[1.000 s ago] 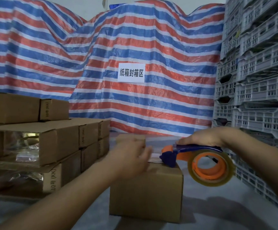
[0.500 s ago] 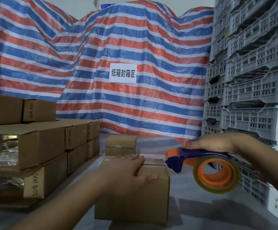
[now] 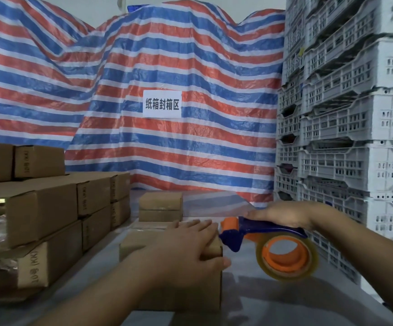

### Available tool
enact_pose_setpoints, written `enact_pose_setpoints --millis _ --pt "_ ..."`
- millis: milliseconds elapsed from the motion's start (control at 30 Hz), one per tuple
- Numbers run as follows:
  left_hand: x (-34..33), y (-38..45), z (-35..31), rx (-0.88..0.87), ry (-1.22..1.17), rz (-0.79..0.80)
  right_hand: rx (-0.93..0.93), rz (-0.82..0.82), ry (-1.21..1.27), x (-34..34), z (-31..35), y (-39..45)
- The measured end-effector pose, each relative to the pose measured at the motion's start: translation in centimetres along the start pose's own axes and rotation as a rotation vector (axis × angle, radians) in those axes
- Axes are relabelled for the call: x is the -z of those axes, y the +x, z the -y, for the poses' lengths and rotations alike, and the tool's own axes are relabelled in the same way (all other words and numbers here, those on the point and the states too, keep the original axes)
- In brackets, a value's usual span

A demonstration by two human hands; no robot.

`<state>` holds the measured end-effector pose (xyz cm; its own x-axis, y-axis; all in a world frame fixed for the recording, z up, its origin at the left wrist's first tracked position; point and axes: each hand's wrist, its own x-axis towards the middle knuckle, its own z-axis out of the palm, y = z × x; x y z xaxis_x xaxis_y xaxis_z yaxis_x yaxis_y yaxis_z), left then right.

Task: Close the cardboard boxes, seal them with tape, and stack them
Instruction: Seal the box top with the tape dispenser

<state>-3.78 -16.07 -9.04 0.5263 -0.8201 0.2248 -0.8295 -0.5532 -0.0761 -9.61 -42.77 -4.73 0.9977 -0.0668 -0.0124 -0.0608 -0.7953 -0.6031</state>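
Striped red, white and blue tarp [image 3: 190, 74] behind, grey crates [image 3: 355, 114] stacked at right, brown cartons [image 3: 40, 208] piled at left.
Cardboard box [image 3: 129, 245] low in the middle on the grey table [image 3: 284, 300], flaps down, pinned under the left hand [image 3: 186, 250]: fingers straight and flat across the top, thumb hooked over the near right corner. Just right of that box, off its edge, tape dispenser [image 3: 261, 234] held level in the right hand [image 3: 284, 214], fingers wrapped round the blue handle, clear roll hanging below. Compared with half a second ago, dispenser nose closer to the box corner, left hand further across the lid.
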Motion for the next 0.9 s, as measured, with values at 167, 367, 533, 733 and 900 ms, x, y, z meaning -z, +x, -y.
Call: enact_pose_setpoints --millis 167,367,533,733,900 --pt "-0.7 0.3 0.3 0.000 0.032 -0.004 -0.013 0.020 0.090 1.7 -1.0 -1.2" --pt "-0.8 0.3 0.4 -0.018 0.012 -0.026 -0.024 -0.032 -0.267 2.0 1.7 -4.0" --pt "-1.0 0.4 0.4 -0.029 0.003 -0.069 -0.178 -0.209 -0.938 -1.2 6.7 -2.0" --pt "-0.7 0.1 0.4 -0.009 0.005 -0.060 -0.233 -0.176 -1.531 -4.1 7.1 -1.4" --pt "-0.9 -0.1 0.3 -0.028 -0.029 -0.076 -0.247 -0.497 -1.157 -5.3 -0.5 -4.1"
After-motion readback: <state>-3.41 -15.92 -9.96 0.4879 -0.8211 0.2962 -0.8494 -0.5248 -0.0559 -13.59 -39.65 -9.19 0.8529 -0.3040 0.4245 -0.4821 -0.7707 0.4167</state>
